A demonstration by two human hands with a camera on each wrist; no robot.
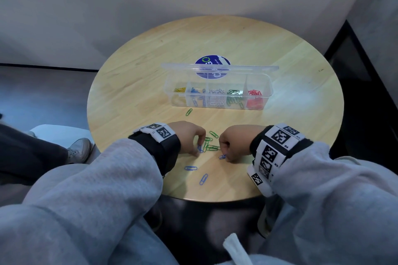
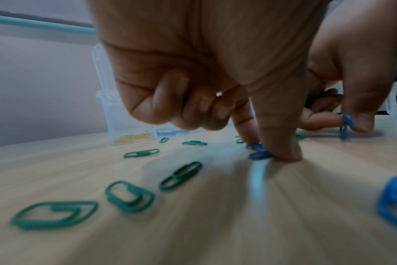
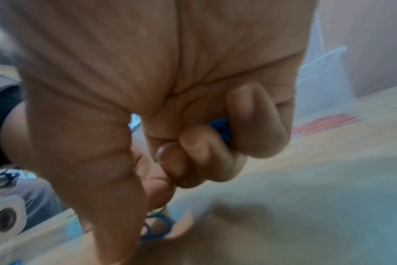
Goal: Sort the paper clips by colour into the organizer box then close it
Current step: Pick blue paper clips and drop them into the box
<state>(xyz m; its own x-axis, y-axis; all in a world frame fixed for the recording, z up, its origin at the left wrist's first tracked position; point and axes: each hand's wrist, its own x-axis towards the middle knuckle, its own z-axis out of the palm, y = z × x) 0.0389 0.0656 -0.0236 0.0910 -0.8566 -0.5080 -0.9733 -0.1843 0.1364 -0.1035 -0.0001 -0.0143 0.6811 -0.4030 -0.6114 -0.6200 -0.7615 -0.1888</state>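
Observation:
A clear organizer box point(image 1: 217, 94) stands open at mid-table, with yellow, blue, white, green and red clips in separate compartments. Loose green clips point(image 1: 210, 145) and blue clips point(image 1: 203, 178) lie near the front edge. My left hand point(image 1: 197, 146) has thumb and forefinger down on a blue clip point(image 2: 258, 154) on the wood, pinching it. My right hand point(image 1: 225, 156) pinches another blue clip point(image 1: 221, 156) between thumb and forefinger, and more blue clips point(image 3: 222, 128) sit inside its curled fingers.
The round wooden table point(image 1: 280, 71) has a blue sticker point(image 1: 212, 63) behind the box's raised lid point(image 1: 219, 68). A single green clip point(image 1: 188, 112) lies just in front of the box. A person's shoe point(image 1: 80, 149) shows at the left, beside the table.

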